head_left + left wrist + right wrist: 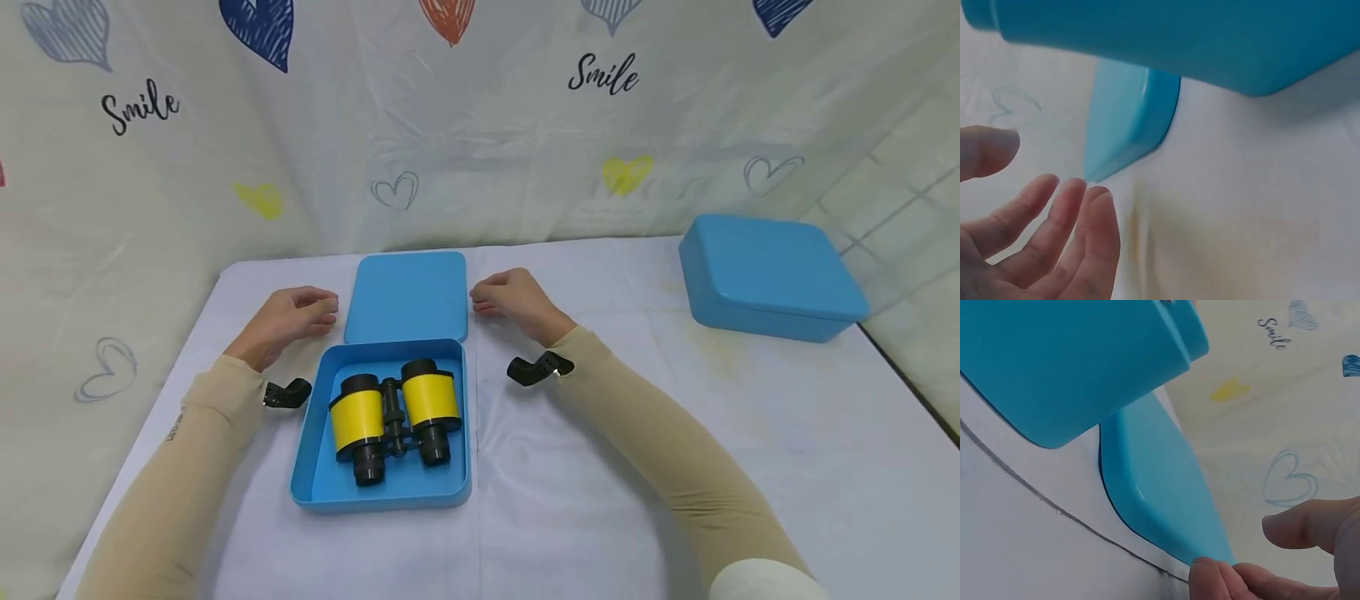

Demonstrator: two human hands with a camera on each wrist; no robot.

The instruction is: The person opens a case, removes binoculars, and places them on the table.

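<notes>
A pair of yellow and black binoculars (358, 421) lies in an open blue box (408, 490) on the white-covered table. Directly behind the box is its flat blue lid (408, 292), set down on the cloth. My left hand (296, 317) is just left of the lid, its fingers loosely bent and apart from it. On the other side, my right hand (517, 298) is close beside the lid's right edge. In the right wrist view its fingertips (1209, 578) overlap the lid's corner, and I cannot tell whether they touch. The thumb stands apart.
A second blue box (772, 275), closed, stands at the back right of the table. Behind the table hangs a pale curtain (480, 125) printed with hearts and the word Smile. A black wrist mount (540, 367) juts from each sleeve.
</notes>
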